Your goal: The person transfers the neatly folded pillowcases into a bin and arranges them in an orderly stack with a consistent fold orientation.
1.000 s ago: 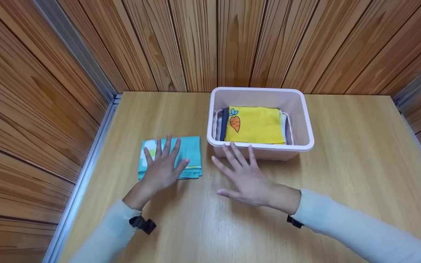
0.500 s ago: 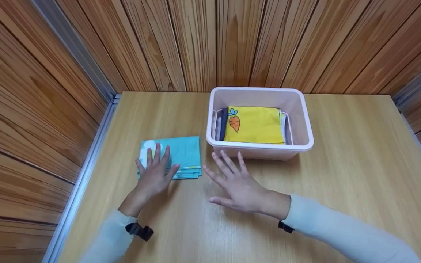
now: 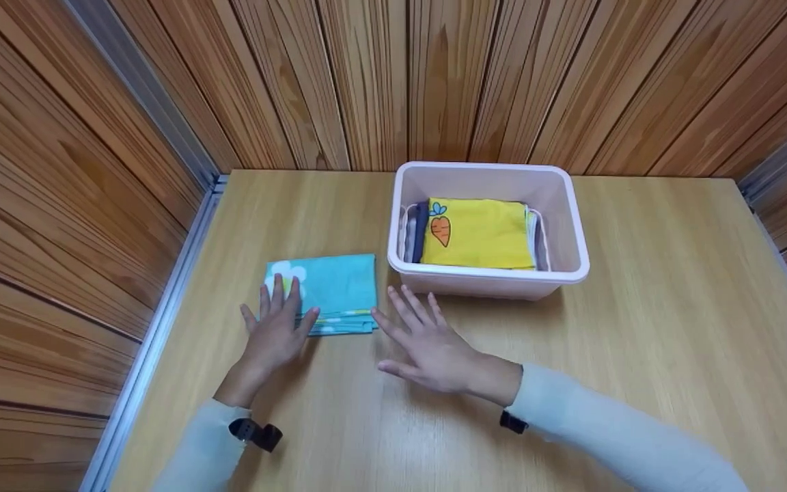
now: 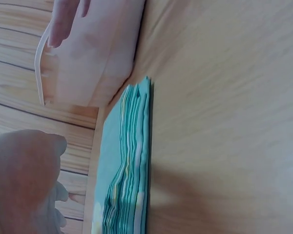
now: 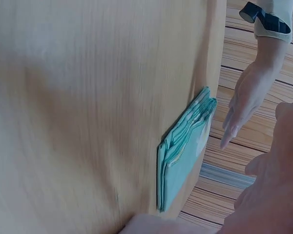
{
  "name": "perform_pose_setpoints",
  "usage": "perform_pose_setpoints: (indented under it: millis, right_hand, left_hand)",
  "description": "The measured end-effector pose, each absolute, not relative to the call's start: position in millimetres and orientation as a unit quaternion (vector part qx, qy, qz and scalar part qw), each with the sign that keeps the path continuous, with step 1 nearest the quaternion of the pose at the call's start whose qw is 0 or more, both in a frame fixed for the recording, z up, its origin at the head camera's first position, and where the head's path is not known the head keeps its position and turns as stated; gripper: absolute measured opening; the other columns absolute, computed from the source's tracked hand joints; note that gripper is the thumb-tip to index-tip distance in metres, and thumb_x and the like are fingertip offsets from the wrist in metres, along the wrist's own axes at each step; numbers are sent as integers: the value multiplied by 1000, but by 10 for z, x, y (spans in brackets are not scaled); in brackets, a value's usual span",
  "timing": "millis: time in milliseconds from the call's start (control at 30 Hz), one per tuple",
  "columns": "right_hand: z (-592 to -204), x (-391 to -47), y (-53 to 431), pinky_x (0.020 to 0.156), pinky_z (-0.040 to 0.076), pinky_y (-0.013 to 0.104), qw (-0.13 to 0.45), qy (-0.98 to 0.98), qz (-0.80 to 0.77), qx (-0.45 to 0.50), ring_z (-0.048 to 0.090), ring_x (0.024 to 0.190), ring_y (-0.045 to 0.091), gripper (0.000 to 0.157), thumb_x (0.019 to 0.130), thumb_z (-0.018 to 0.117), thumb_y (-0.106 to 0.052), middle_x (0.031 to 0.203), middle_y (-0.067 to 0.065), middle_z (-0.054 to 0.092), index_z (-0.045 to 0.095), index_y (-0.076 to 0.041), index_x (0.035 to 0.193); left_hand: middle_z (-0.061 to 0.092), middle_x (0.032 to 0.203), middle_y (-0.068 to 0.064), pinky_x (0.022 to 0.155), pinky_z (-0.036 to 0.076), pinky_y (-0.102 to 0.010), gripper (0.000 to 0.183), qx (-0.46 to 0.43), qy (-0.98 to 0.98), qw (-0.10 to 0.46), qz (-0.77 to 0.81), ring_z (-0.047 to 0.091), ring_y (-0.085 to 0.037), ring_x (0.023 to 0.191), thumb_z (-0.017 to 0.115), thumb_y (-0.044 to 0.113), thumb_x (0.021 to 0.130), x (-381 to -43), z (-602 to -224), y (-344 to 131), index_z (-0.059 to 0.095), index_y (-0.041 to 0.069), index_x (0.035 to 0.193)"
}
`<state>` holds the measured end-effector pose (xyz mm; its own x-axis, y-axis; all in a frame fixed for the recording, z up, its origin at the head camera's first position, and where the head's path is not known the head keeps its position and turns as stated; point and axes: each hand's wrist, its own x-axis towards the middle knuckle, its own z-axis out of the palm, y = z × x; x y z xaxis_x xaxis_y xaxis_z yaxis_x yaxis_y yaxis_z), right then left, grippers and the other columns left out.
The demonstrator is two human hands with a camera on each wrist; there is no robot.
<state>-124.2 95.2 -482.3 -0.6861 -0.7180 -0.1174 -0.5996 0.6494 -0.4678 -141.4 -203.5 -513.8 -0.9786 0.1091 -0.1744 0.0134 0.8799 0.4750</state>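
Observation:
A folded turquoise cloth with a white flower print lies on the table, its stacked layers showing in the left wrist view. Over its near left corner hovers my left hand, fingers spread and straight, apart from the cloth in both wrist views. My right hand, fingers also spread, is above the table between the cloth and the front of a pale pink bin. Neither hand holds anything. Inside the bin lies a folded yellow cloth with a carrot print, on top of darker folded fabric.
The wooden table extends to the right of the bin. Plank walls close off the back and both sides. A metal rail runs along the left table edge.
Both hands have drawn left and slightly toward the person, uncovering more of the turquoise cloth. The cloth and bin have stayed put.

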Motion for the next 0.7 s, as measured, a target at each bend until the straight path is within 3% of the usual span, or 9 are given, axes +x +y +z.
perform_pose_setpoints:
  millis: [333,700]
  right_hand:
    - [-4916,-1315,850,124,2,52,182,890,-240,-343,-14,156,28,77,105,42,-56,171,9,-12,4,-28,165]
    - [-5011,-1447,764,124,12,54,235,881,-314,-266,-9,156,27,78,104,40,-60,171,6,-9,6,-26,165]
  left_hand:
    - [-10,168,-24,115,-12,-70,82,-5,960,109,258,-11,-47,152,41,48,107,-1469,-5245,-2174,3,1,162]
    - [-10,168,-23,118,-6,-66,81,-21,954,122,275,-12,-45,153,39,51,108,-1482,-5303,-2247,3,3,163]
